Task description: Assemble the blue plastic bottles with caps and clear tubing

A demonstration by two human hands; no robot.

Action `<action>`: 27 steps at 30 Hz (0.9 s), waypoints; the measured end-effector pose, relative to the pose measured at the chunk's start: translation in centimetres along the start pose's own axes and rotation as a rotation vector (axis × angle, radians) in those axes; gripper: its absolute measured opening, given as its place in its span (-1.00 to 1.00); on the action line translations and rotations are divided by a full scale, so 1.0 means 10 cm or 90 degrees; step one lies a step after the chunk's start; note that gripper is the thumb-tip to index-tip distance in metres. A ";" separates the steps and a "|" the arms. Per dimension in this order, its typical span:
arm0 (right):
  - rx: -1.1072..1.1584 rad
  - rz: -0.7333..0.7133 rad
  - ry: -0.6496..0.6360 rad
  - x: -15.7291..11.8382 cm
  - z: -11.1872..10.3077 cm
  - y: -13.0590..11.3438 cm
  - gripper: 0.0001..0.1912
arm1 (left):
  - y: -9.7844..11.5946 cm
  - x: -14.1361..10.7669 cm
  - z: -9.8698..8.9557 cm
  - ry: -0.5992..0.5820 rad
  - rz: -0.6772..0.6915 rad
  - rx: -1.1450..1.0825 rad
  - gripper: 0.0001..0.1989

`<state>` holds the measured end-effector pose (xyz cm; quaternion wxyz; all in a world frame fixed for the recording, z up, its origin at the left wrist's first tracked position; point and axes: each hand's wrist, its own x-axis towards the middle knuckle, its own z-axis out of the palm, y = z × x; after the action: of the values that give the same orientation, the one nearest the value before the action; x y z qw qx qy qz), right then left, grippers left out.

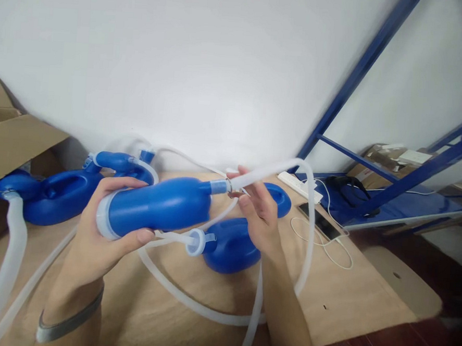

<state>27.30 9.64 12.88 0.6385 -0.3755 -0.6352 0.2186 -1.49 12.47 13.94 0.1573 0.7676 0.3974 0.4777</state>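
Note:
My left hand (98,233) is wrapped around a blue plastic bottle (162,205) at its translucent white collar, holding it sideways above the table. From the bottle's neck a clear-blue connector leads into a translucent white hose (270,170). A thin metal hose clamp (229,186) sits around that joint. My right hand (260,209) is closed at the clamp, thumb in front and fingers partly hidden behind the hose. Below it lies a blue handled container (232,249) with a translucent cap (196,242). The hose loops down to the right and across the table.
More blue containers (65,194) with hoses lie at the left beside a cardboard box (25,145). A power strip (298,186), a phone (319,220) and white cables are on the wooden table (348,300). A blue metal rack (358,71) and a stool (404,283) stand at the right.

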 end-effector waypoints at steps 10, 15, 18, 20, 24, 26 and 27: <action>0.156 0.147 -0.126 -0.03 -0.06 0.15 -0.47 | 0.09 0.01 0.03 -0.003 0.002 -0.029 -0.42; 0.136 0.109 -0.136 -0.02 -0.02 0.10 -0.50 | 0.12 0.00 0.04 0.005 -0.044 -0.044 -0.44; 0.042 0.081 -0.133 -0.02 -0.01 0.06 -0.46 | 0.13 0.01 0.05 0.010 -0.065 -0.038 -0.45; -0.021 0.044 -0.127 -0.02 -0.01 0.06 -0.48 | 0.12 0.01 0.05 0.005 -0.051 -0.027 -0.45; -0.099 -0.031 -0.087 -0.03 0.00 0.10 -0.59 | 0.08 0.03 0.05 0.001 -0.033 -0.018 -0.43; -0.117 -0.052 -0.071 -0.03 0.01 0.12 -0.64 | 0.07 0.03 0.06 0.002 -0.030 -0.021 -0.42; -0.126 -0.059 -0.062 -0.03 0.02 0.12 -0.65 | 0.07 0.04 0.06 0.000 -0.027 -0.022 -0.42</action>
<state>27.28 10.21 11.76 0.5758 -0.3961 -0.7008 0.1429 -0.55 12.40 14.28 0.1805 0.7561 0.4049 0.4815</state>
